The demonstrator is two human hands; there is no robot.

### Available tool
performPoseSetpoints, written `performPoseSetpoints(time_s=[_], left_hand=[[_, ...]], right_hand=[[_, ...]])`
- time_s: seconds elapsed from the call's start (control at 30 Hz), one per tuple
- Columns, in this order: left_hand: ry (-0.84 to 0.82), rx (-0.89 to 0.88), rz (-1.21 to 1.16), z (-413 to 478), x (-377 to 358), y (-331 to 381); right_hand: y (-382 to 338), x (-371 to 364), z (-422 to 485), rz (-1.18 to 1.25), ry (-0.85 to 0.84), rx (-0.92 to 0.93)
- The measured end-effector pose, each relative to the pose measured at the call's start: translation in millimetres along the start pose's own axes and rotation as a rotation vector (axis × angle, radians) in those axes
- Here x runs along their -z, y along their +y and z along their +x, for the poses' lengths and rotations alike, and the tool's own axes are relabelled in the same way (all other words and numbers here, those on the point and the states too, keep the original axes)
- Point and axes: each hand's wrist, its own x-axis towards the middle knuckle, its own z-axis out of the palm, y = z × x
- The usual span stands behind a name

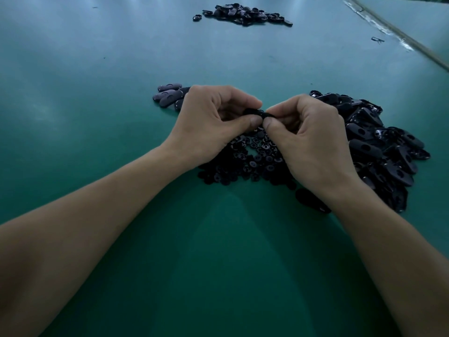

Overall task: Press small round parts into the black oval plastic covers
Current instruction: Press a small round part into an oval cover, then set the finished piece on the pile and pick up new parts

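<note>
We look down on a wide green desk that fills nearly the whole view. On its right side lies the biggest heap, a pile of black oval covers, many showing a round hole in the middle. Just left of that pile, near the middle of the desk and partly under our wrists, spreads a flatter heap of small round parts. Far off, near the top edge, sits another pile of dark pieces, too small for us to tell apart.

Our two hands meet above the round parts. The left hand and the right hand both have their fingers curled, and the two thumbs come together from either side, nearly touching. Behind the left hand, a little farther away, a small group of covers lies side by side, smooth side up. One loose cover rests on the desk beside our right wrist.

Smallest of all is the single black cover pinched between the fingertips of both hands; we cannot tell whether a round part sits in it.
</note>
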Motion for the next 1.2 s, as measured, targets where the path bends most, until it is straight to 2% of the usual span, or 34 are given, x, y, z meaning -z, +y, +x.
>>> performPoseSetpoints(time_s=[0.43,0.53,0.63,0.77,0.83,0.97,1.2], left_hand=[[0.068,-0.015,0.046,-1.3,0.9,0.5],[0.173,-0.034,0.087,0.9,2.7,-2.8],[0.318,0.035,0.17,8.9,14.7,-10.0],[0.421,0.147,0.162,18.1,30.1,-17.0],[0.457,0.162,0.246,20.3,35.6,-19.3],[0.439,0.209,0.519,22.0,44.7,-23.8],[0.397,0.201,0.703,20.9,44.7,-29.4]], right_hand=[[1.9,1.4,1.1,-0.011,0.026,0.027],[3.8,4.3,1.4,-0.123,0.126,0.008],[4.9,11.3,1.0,-0.348,0.178,-0.008],[11.1,15.3,-0.6,-0.645,0.102,-0.034],[11.6,14.1,-1.7,-0.711,0.028,-0.056],[13.7,12.5,-0.4,-0.778,-0.058,-0.115],[17.2,13.2,0.5,-0.78,-0.063,-0.122]])
